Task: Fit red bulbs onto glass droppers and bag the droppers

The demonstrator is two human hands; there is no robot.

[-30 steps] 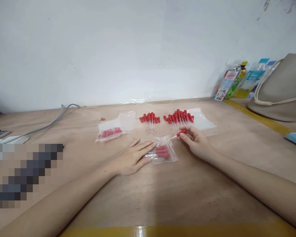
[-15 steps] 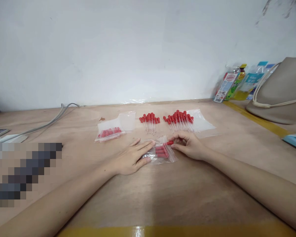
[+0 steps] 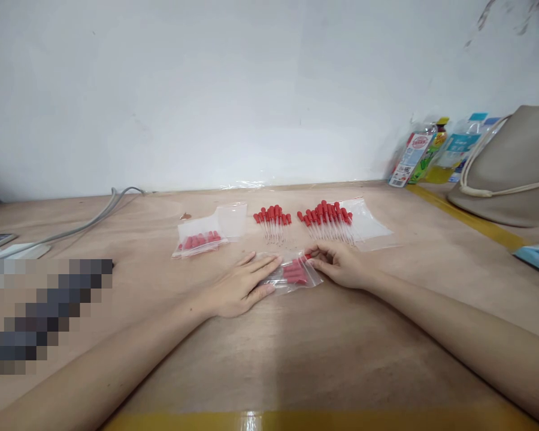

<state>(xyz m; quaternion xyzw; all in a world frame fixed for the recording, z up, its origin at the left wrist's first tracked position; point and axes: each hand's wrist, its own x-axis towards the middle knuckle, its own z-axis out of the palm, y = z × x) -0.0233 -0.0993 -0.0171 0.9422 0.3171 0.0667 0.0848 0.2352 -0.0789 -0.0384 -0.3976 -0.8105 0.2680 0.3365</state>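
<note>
A clear zip bag lies on the table with several red-bulbed droppers inside, their bulbs toward its right end. My left hand rests flat with fingers stretched over the bag's left part, hiding it. At the bag's right-hand mouth, my right hand pinches a dropper by its red bulb, which is mostly hidden by the fingertips and film. Behind the bag two groups of loose droppers lie side by side, the larger group of droppers on the right with bulbs toward the wall.
A filled zip bag of droppers lies at left. Another bag lies flat under the right group. Bottles and a beige bag stand at back right. A grey cable runs along the left.
My right hand has moved slightly left, and the dropper in it is further into the bag, with less of its red bulb showing. My left hand has stayed in place.
</note>
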